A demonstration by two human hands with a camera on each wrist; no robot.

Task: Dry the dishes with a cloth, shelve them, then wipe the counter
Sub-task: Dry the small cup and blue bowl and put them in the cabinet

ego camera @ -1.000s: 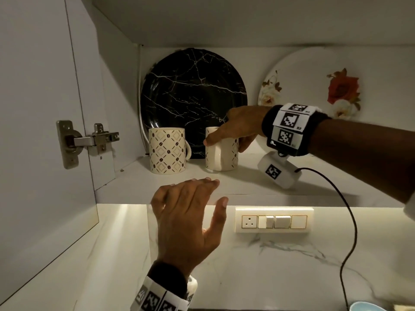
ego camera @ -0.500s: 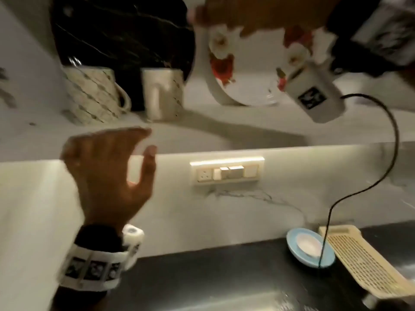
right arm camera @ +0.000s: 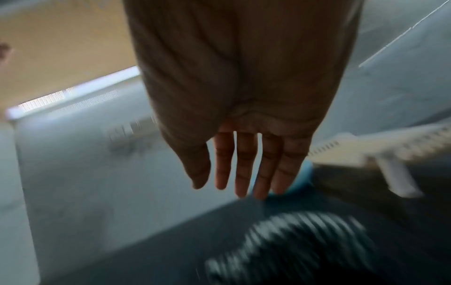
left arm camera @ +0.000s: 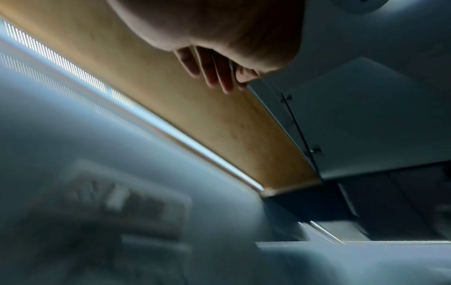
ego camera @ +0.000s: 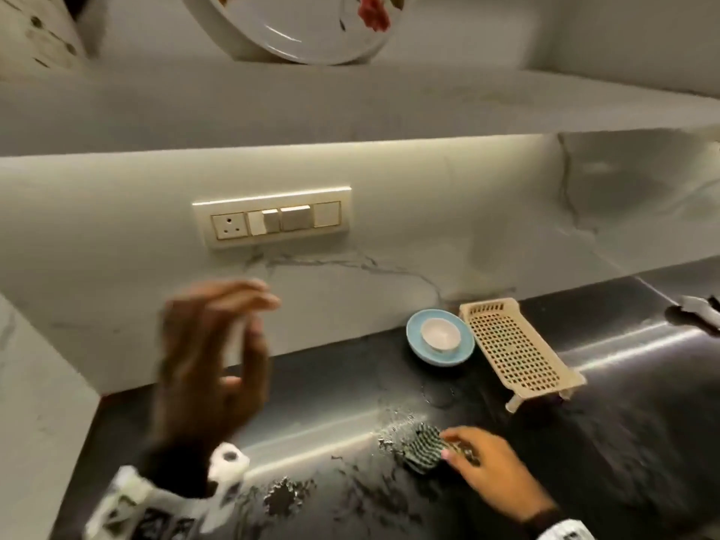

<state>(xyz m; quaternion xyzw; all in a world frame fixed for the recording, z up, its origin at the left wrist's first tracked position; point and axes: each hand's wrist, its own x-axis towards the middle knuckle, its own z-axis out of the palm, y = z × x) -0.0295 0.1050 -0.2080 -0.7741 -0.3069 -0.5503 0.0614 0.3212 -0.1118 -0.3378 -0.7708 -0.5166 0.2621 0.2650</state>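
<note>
A crumpled black-and-white striped cloth [ego camera: 420, 448] lies on the wet dark counter [ego camera: 331, 383]. My right hand [ego camera: 448, 446] reaches onto it from the lower right, fingertips on its top. In the right wrist view the right hand [right arm camera: 234, 183] has straight fingers above the blurred cloth [right arm camera: 292, 246]. My left hand [ego camera: 249, 325] hovers blurred in front of the backsplash with fingers spread and nothing in it; the left hand [left arm camera: 219, 77] is empty in the left wrist view too. On the shelf [ego camera: 350, 107] above, a floral plate [ego camera: 296, 29] leans and a patterned mug [ego camera: 35, 37] stands at far left.
A blue soap dish [ego camera: 440, 337] with a white bar sits at the back of the counter beside a beige perforated rack [ego camera: 514, 352]. A switch plate [ego camera: 272, 218] is on the marble backsplash. Water drops [ego camera: 389, 422] are scattered around the cloth.
The view has swung down from the shelf to the counter. My right hand left the mug on the shelf and came down onto the striped cloth. My left hand dropped lower.
</note>
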